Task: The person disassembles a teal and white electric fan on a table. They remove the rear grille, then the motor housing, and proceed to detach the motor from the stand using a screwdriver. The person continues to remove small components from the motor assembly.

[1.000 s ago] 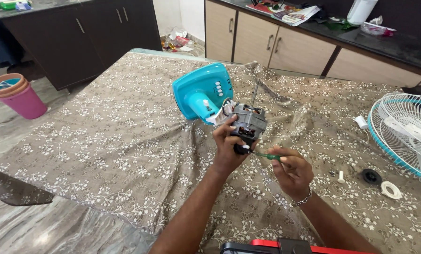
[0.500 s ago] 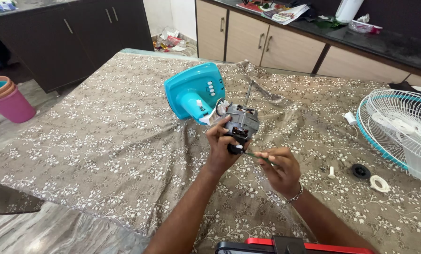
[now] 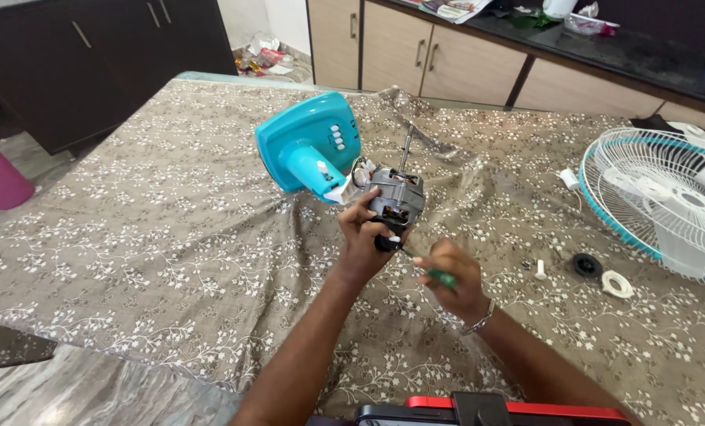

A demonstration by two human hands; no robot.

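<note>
Grey metal fan motor [image 3: 396, 197] gripped in left hand [image 3: 363, 235] | right hand [image 3: 451, 276] closed on green-handled screwdriver [image 3: 431, 270], tip at motor's underside | teal fan base [image 3: 305, 142] behind

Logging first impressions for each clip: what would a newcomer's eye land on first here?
Probably the grey fan motor at the centre, gripped by the left hand, with the right hand putting a green-handled screwdriver to its underside. Just behind it lies the turquoise fan base on the patterned tablecloth. A white fan guard lies at the right edge.
</note>
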